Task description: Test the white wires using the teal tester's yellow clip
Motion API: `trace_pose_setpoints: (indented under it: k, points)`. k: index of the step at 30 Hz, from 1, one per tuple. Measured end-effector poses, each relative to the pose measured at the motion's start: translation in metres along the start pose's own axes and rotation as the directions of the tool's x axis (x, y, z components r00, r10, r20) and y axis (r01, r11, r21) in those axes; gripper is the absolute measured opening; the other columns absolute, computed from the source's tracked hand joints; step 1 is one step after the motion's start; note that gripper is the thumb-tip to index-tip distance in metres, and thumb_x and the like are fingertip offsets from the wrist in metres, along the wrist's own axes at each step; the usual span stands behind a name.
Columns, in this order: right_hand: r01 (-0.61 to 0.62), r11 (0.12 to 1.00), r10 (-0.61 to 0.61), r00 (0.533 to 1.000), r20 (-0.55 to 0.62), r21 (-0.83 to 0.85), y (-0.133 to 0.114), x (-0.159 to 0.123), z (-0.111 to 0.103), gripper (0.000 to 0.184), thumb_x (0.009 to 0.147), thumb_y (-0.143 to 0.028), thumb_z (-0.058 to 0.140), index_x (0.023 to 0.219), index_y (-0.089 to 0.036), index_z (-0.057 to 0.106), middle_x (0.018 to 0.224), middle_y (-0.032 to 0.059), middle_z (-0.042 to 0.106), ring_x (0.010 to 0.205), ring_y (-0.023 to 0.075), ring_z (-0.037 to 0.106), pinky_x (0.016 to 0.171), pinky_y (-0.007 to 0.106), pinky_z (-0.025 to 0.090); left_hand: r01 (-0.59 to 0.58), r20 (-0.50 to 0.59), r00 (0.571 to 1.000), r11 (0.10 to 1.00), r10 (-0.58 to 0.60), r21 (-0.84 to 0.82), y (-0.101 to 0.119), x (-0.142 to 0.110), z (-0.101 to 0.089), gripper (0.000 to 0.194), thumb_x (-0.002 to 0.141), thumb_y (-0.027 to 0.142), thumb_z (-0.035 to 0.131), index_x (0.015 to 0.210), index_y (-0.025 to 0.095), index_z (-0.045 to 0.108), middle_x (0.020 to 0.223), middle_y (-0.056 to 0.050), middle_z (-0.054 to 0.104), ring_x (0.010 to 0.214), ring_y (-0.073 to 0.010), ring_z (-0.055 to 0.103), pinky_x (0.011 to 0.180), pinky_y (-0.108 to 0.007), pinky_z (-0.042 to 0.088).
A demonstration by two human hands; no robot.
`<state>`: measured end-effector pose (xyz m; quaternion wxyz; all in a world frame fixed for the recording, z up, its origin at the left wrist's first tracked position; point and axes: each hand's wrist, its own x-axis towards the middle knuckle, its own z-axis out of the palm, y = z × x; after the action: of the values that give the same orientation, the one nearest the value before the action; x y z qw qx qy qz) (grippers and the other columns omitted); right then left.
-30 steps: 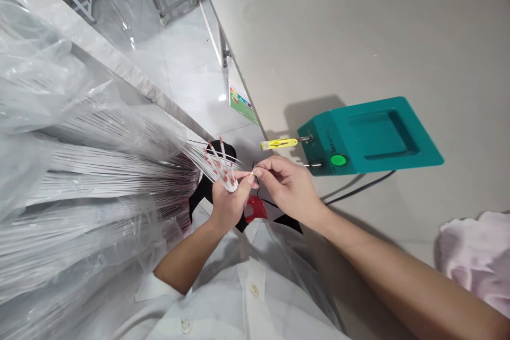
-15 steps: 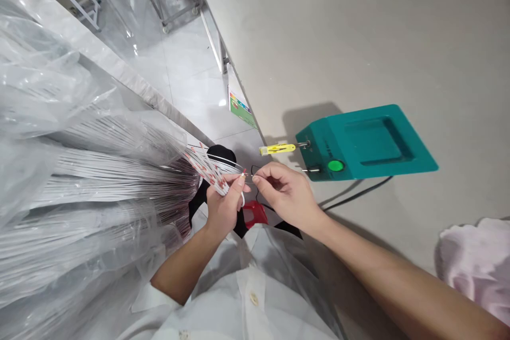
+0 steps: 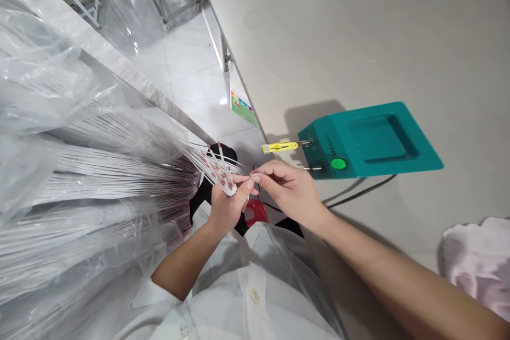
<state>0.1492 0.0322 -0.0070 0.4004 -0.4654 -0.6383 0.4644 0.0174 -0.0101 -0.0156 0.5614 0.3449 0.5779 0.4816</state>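
In my left hand [image 3: 229, 210] is a bunch of thin white wires [image 3: 221, 170] with reddish ends, which lean up and to the left over the palm. The thumb and forefinger of my right hand [image 3: 289, 191] are pinched together against my left fingertips. Whatever lies in that pinch is too small to make out. To the right of my hands, on the table, stands a teal device [image 3: 382, 141] with a green button [image 3: 339, 163]. A yellow clip [image 3: 281, 146] sticks out from its left side, above a short metal pin [image 3: 314, 168].
Large bundles of white wires [image 3: 107, 175] in clear plastic [image 3: 35, 85] fill the left side. The grey table [image 3: 358, 37] spreads to the right, with a pink cloth [image 3: 478, 260] near its front. A red stool [image 3: 255, 212] and a printed box [image 3: 242, 103] are below.
My hands have come together at the fingertips. The wire bunch in my left hand has swung more upright, and its reddish ends have shifted right.
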Motion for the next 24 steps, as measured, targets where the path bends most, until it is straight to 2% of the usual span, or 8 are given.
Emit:
trace_pose_setpoints:
  k: [3,7,9,11,15,18,21,24]
  points:
    - [0.169,0.941,-0.174,0.985,0.01,-0.291,0.0,-0.001,-0.002,0.015,0.084,-0.021,0.053,0.072,-0.019,0.062,0.067,0.0026,0.063,0.063,0.0132,0.059,0.056,0.025,0.045,-0.016,0.022,1.0,0.993,0.014,0.114,0.005,-0.001,0.0,0.024,0.079,0.036,0.06,0.07,0.013,0.065,0.042,0.005,0.047,0.037,-0.0047,0.036,0.041,-0.021,0.028]
    - [0.462,0.606,-0.47,0.865,0.176,-0.647,0.001,-0.001,-0.007,0.016,0.084,-0.017,0.047,0.078,-0.017,0.062,0.077,0.0074,0.066,0.067,0.0159,0.06,0.06,0.027,0.044,0.0,-0.023,1.0,0.992,0.003,0.129,0.007,-0.001,0.001,0.024,0.079,0.034,0.06,0.068,0.013,0.064,0.042,0.006,0.045,0.038,-0.0046,0.036,0.042,-0.021,0.028]
    - [0.526,0.54,-0.493,0.831,0.26,-0.658,0.0,-0.001,-0.01,0.017,0.084,-0.017,0.045,0.076,-0.017,0.06,0.076,0.0072,0.065,0.065,0.0155,0.059,0.059,0.027,0.043,0.005,-0.061,0.998,0.998,-0.001,0.068,0.006,0.0,0.001,0.023,0.079,0.035,0.061,0.07,0.013,0.065,0.046,0.005,0.05,0.038,-0.004,0.036,0.041,-0.02,0.027]
    - [0.512,0.601,-0.442,0.853,0.278,-0.613,-0.001,0.0,-0.012,0.018,0.085,-0.019,0.043,0.075,-0.017,0.058,0.074,0.0063,0.063,0.064,0.015,0.057,0.054,0.026,0.042,0.004,-0.092,0.996,1.0,-0.004,-0.003,0.004,0.003,0.0,0.022,0.077,0.035,0.062,0.073,0.013,0.065,0.051,0.003,0.056,0.037,-0.0032,0.035,0.039,-0.02,0.026]
    - [0.313,0.839,-0.288,0.95,0.124,-0.445,-0.002,0.003,-0.011,0.017,0.089,-0.021,0.042,0.084,-0.018,0.058,0.078,0.0064,0.063,0.072,0.0159,0.06,0.06,0.027,0.046,0.017,-0.075,0.997,0.998,-0.021,-0.065,0.002,0.005,-0.003,0.023,0.075,0.036,0.064,0.08,0.014,0.066,0.059,0.001,0.063,0.036,-0.0024,0.035,0.037,-0.02,0.025]
    - [0.25,0.931,-0.234,0.968,0.092,-0.267,-0.002,0.004,-0.009,0.013,0.088,-0.023,0.048,0.092,-0.02,0.06,0.084,0.0053,0.066,0.078,0.0152,0.062,0.067,0.027,0.049,0.004,-0.032,0.999,1.0,-0.004,-0.029,0.002,0.004,-0.006,0.024,0.076,0.037,0.064,0.081,0.014,0.066,0.061,0.0,0.064,0.036,-0.0027,0.036,0.037,-0.02,0.027]
    - [0.285,0.934,-0.266,0.957,0.112,-0.215,-0.001,0.003,-0.008,0.013,0.087,-0.02,0.049,0.082,-0.021,0.061,0.076,0.0025,0.065,0.072,0.0133,0.062,0.063,0.024,0.048,-0.015,0.062,0.998,0.999,0.012,0.043,0.007,0.004,-0.009,0.024,0.078,0.036,0.061,0.078,0.013,0.066,0.058,0.001,0.061,0.037,-0.0033,0.037,0.039,-0.02,0.029]
    - [0.395,0.824,-0.347,0.919,0.189,-0.406,-0.002,0.002,-0.011,0.018,0.087,-0.017,0.046,0.077,-0.019,0.061,0.075,0.0034,0.065,0.069,0.0134,0.061,0.058,0.023,0.044,0.005,0.178,0.983,0.987,-0.035,0.164,0.013,0.005,-0.012,0.023,0.078,0.034,0.061,0.073,0.012,0.065,0.048,0.003,0.053,0.038,-0.0047,0.04,0.039,-0.02,0.03]
